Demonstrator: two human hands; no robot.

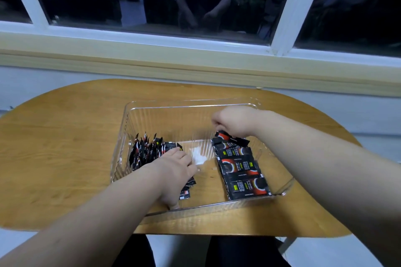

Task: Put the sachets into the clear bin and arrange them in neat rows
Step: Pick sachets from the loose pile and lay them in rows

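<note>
A clear ribbed bin (127, 115) stands on the wooden table. Inside it on the left, several black sachets (145, 151) stand on edge in a leaning row. My left hand (173, 171) lies palm down over the near end of that row, pressing on sachets under it. On the right side, several black and red sachets (240, 169) lie flat, overlapping in a column. At the far end of that column my right hand (233, 120) pinches one sachet (232, 138) by its top edge.
The rounded wooden table (65, 147) sits against a wall under a window sill (173, 58). The dark window reflects a person. The bin's middle floor shows a white glare patch (198, 156). My dark-clothed legs show below the table's near edge.
</note>
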